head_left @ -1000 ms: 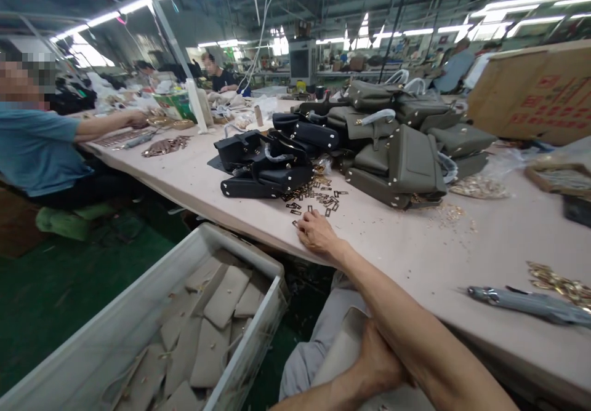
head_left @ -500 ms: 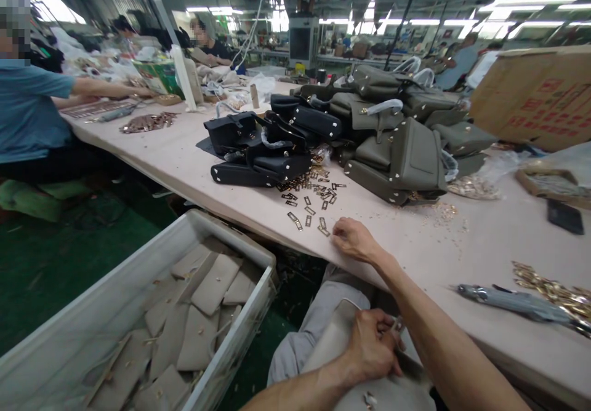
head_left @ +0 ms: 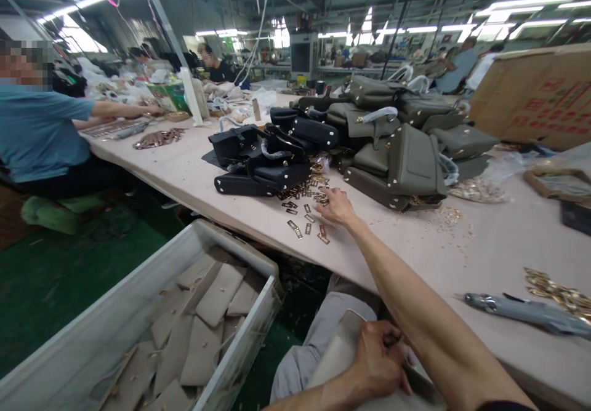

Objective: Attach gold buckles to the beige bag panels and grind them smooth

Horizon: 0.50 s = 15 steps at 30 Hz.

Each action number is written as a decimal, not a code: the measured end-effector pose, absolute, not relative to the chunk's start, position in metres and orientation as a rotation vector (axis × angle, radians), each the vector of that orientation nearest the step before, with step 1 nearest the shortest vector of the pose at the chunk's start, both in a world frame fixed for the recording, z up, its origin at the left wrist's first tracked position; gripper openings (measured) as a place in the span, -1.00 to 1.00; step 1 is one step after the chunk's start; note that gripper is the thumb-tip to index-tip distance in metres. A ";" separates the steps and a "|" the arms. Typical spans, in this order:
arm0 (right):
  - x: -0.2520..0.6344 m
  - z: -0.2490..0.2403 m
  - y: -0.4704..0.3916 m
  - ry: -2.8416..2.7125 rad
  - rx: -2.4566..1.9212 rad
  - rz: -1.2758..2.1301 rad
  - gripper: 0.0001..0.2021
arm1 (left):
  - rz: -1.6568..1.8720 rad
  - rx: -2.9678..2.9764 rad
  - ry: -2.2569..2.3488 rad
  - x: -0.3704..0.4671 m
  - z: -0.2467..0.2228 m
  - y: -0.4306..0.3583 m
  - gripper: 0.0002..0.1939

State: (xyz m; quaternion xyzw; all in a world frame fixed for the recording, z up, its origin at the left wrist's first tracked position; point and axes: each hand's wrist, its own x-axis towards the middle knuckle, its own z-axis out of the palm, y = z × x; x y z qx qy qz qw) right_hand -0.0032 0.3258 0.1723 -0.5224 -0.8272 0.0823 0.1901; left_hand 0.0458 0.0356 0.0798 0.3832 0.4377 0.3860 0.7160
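My left hand is closed on a greige leather bag that lies on my lap; its fingers are bent at the bag's edge, and part of the bag is hidden under my arms. My right hand reaches across the table with fingers apart, over the edge of a pile of small rectangular metal buckle frames. Whether a fingertip touches one of them I cannot make out. Just beyond are black handbags and olive handbags heaped together.
A white plastic bin with greige leather pieces stands at my left. On the table at right lie an electric screwdriver and gold metal parts. A cardboard box stands behind. A co-worker sits at far left.
My right hand has moved forward and left from the table's near edge to the metal frames, and its fingers have spread. My left hand stays on the bag. The view has shifted slightly.
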 end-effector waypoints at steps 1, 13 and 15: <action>-0.006 0.173 0.338 -2.321 -1.517 0.236 -0.34 | 0.856 0.841 0.973 0.047 0.080 0.036 -0.66; -0.020 0.155 0.308 -2.549 -1.402 0.254 -0.64 | 0.867 0.838 0.934 0.044 0.080 0.038 -0.69; -0.017 0.154 0.292 -2.607 -1.326 0.244 -0.66 | 0.865 0.824 0.926 0.043 0.080 0.038 -0.71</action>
